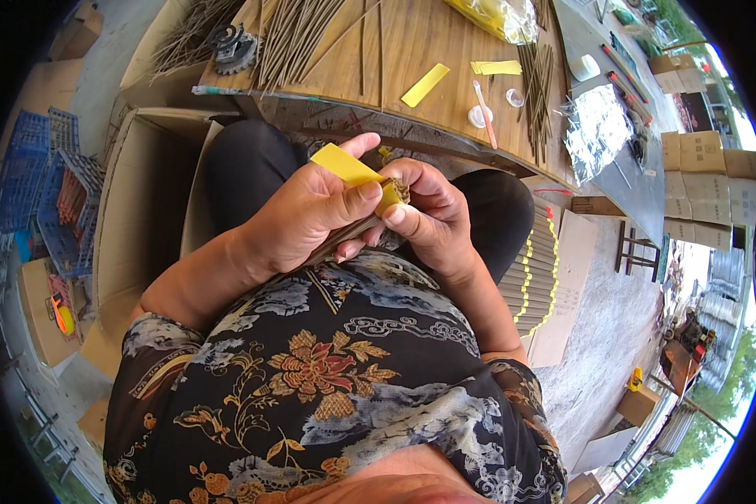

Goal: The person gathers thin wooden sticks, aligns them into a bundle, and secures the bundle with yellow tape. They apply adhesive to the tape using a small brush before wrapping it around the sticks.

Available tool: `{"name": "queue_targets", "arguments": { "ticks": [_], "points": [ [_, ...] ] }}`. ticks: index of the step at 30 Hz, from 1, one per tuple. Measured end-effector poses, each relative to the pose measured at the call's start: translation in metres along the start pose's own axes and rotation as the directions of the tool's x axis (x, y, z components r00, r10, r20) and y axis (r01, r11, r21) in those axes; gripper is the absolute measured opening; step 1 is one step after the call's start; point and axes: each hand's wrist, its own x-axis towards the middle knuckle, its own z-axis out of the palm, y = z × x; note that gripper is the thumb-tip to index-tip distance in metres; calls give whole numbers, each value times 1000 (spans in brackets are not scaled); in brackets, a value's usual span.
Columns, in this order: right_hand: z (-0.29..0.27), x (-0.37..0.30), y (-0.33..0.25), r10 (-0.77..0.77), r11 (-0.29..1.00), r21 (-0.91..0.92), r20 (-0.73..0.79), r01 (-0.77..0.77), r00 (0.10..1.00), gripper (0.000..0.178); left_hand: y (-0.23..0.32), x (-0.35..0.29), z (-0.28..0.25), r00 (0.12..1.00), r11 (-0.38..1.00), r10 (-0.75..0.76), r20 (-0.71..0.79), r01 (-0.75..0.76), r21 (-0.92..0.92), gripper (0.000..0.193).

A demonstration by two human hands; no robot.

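Note:
Above my lap, both hands are closed around a bundle of thin brown incense sticks (400, 192), its cut end facing up and to the right. A yellow paper strip (344, 165) is partly wrapped round the bundle near that end, and its loose tail sticks out to the upper left. My left hand (307, 206) presses the strip against the sticks with the thumb. On the other side, my right hand (435, 217) pinches the wrapped end between thumb and fingers. The rest of the bundle runs down behind my left hand, mostly hidden.
The wooden table (445, 50) ahead holds loose brown sticks (298, 42), yellow strips (425, 85), a small white tub (480, 116) and a brush (485, 113). An open cardboard box (134, 202) stands at my left. Banded bundles (533, 273) lie at my right.

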Motion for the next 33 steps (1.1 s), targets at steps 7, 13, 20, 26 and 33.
{"name": "queue_targets", "arguments": {
  "ticks": [7, 13, 20, 26, 33],
  "points": [
    [-6, 2, -5, -17, 989, -145, -76, 6, 997, 30, 0, -2, 5, 995, 999, 29, -92, -26, 35, 66],
    [-18, 3, -4, -324, 683, -700, -31, 210, 946, 26, 5, 0, 6, 999, 997, 4, -45, 0, 79, 62],
    [-10, -2, -13, -190, 779, -624, -143, 60, 971, 19, 1, -1, 4, 995, 990, 8, -100, 6, 138, 68],
    [-8, -2, -15, -198, 754, -654, -131, 65, 971, 19, 0, -1, 4, 995, 987, 26, -99, -10, 161, 65],
    [1, 3, -15, -492, 345, -939, -187, -7, 850, 23, -3, 2, 6, 969, 962, 142, -201, -87, 257, 40]
  ]
}}
